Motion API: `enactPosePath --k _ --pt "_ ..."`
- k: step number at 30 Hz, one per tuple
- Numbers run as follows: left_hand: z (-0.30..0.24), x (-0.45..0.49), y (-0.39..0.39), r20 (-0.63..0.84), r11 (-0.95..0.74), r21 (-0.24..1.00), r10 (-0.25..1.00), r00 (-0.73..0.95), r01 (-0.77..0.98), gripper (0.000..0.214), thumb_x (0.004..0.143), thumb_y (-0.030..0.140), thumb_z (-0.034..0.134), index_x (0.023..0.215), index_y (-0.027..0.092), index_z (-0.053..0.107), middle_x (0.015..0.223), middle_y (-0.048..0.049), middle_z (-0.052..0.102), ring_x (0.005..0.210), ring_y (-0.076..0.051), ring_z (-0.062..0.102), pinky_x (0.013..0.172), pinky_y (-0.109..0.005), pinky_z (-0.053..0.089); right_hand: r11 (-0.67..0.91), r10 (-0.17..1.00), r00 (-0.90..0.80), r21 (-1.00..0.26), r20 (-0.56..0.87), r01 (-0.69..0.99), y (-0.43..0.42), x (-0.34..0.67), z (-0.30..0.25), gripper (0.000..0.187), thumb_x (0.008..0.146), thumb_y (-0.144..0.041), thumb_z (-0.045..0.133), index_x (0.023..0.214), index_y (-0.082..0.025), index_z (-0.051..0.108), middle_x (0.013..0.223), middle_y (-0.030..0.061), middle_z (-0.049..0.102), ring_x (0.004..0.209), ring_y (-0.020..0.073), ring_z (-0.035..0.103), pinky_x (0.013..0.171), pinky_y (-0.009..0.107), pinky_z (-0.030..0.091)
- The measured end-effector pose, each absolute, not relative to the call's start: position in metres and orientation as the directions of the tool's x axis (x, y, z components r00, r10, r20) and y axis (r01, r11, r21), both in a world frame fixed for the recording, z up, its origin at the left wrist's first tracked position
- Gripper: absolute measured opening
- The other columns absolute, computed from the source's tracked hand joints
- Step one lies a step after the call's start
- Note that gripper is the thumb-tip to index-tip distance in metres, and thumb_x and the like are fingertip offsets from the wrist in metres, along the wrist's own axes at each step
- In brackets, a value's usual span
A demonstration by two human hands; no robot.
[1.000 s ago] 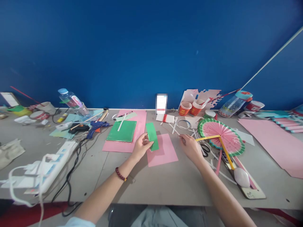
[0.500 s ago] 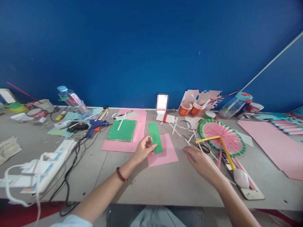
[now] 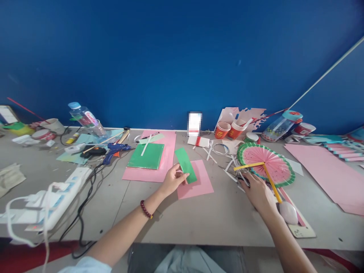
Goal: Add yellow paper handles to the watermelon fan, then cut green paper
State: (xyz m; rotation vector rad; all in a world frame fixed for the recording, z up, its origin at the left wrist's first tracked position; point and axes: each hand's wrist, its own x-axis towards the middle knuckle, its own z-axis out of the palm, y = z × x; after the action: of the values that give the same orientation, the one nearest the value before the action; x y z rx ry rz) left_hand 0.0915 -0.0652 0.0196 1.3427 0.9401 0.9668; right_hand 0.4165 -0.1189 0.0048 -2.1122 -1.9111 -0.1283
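Observation:
My left hand point(image 3: 173, 180) pinches a green paper strip point(image 3: 185, 164) and holds it tilted above a small pink sheet point(image 3: 199, 185) on the grey table. My right hand point(image 3: 257, 189) lies to the right, its fingers reaching onto black scissors point(image 3: 245, 178) half hidden under it, beside white paper strips point(image 3: 231, 167). Whether the fingers grip the scissors cannot be made out. A watermelon paper fan point(image 3: 267, 161) with yellow sticks lies just beyond that hand.
A green sheet point(image 3: 146, 156) rests on a larger pink sheet point(image 3: 167, 146) at the back left. A blue glue gun point(image 3: 113, 151), cables and a power strip point(image 3: 61, 195) lie at left. Red paper cups point(image 3: 229, 131) stand at the back. A big pink sheet point(image 3: 330, 172) covers the right side.
My right hand has moved from the middle of the table rightwards onto the scissors by the fan. My left hand has kept the green strip, shifting it slightly.

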Motion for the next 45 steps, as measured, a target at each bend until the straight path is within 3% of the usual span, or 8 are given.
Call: enactPosePath --k 8,15,21,25,28,34,39,45 --pt "0.019 0.092 -0.066 -0.002 0.002 1.0 0.941 0.34 0.002 0.028 0.077 0.037 0.064 0.094 0.017 0.053 0.081 -0.001 0.062 0.051 -0.01 0.059 0.051 -0.023 0.044 0.154 0.972 -0.101 -0.252 0.21 0.956 -0.12 0.428 0.01 0.024 0.09 -0.032 0.039 0.09 -0.025 0.062 0.117 0.004 0.06 0.105 0.021 0.058 0.079 0.031 0.048" --pt "0.021 0.093 -0.067 -0.004 -0.002 1.0 0.939 0.345 0.018 0.029 0.076 0.039 0.063 0.095 0.018 0.054 0.091 -0.002 0.061 0.051 -0.009 0.059 0.052 -0.021 0.045 0.004 0.953 0.045 -0.161 0.301 0.987 -0.121 0.444 -0.01 0.026 0.085 -0.034 0.045 0.094 -0.022 0.066 0.107 0.0078 0.062 0.091 0.023 0.062 0.074 0.033 0.05" --pt "0.019 0.093 -0.067 0.005 -0.014 1.0 0.937 0.349 0.024 0.03 0.077 0.04 0.063 0.096 0.019 0.054 0.095 -0.0034 0.062 0.053 -0.009 0.06 0.052 -0.022 0.046 0.003 0.948 0.013 -0.052 0.318 0.999 -0.119 0.442 -0.004 0.026 0.084 -0.035 0.048 0.086 -0.022 0.07 0.11 0.0095 0.06 0.094 0.0264 0.058 0.08 0.039 0.048" --pt "0.017 0.092 -0.066 0.01 -0.019 1.0 0.935 0.353 0.023 0.03 0.077 0.039 0.063 0.097 0.018 0.054 0.093 -0.0032 0.062 0.053 -0.009 0.06 0.052 -0.022 0.046 0.033 0.957 -0.025 -0.024 0.288 0.999 -0.116 0.437 0.002 0.029 0.085 -0.035 0.047 0.091 -0.021 0.071 0.12 0.0111 0.057 0.1 0.0291 0.056 0.085 0.043 0.046" --pt "0.018 0.092 -0.066 0.006 -0.017 0.999 0.934 0.357 0.027 0.028 0.078 0.038 0.062 0.097 0.018 0.054 0.09 -0.0019 0.062 0.052 -0.009 0.06 0.053 -0.022 0.046 0.037 0.965 -0.034 -0.01 0.259 0.999 -0.117 0.436 0.002 0.031 0.087 -0.026 0.041 0.097 -0.02 0.07 0.122 0.0104 0.057 0.102 0.0288 0.055 0.085 0.043 0.046" --pt "0.02 0.093 -0.067 0.008 -0.025 0.999 0.934 0.358 0.041 0.029 0.078 0.04 0.062 0.095 0.019 0.054 0.093 -0.0029 0.062 0.052 -0.009 0.06 0.052 -0.022 0.046 0.067 0.976 -0.044 -0.1 0.214 0.993 -0.12 0.451 -0.005 0.038 0.081 -0.017 0.04 0.106 -0.024 0.067 0.125 0.0065 0.057 0.11 0.0261 0.055 0.089 0.04 0.046" --pt "0.019 0.092 -0.067 0.011 -0.027 0.999 0.933 0.36 0.039 0.029 0.078 0.041 0.062 0.095 0.019 0.054 0.093 -0.0027 0.062 0.053 -0.009 0.06 0.052 -0.022 0.047 0.056 0.978 -0.024 -0.151 0.206 0.987 -0.118 0.454 -0.008 0.03 0.082 -0.037 0.048 0.096 -0.022 0.071 0.117 0.0095 0.062 0.103 0.0282 0.058 0.087 0.043 0.047" --pt "0.019 0.092 -0.066 0.013 -0.022 1.0 0.936 0.353 0.022 0.028 0.077 0.039 0.062 0.093 0.018 0.055 0.087 -0.0017 0.063 0.052 -0.009 0.059 0.053 -0.023 0.046 -0.076 0.946 0.117 -0.143 0.303 0.987 -0.122 0.437 0.003 0.022 0.076 -0.037 0.054 0.08 -0.023 0.07 0.115 0.006 0.062 0.101 0.0296 0.057 0.086 0.045 0.045"
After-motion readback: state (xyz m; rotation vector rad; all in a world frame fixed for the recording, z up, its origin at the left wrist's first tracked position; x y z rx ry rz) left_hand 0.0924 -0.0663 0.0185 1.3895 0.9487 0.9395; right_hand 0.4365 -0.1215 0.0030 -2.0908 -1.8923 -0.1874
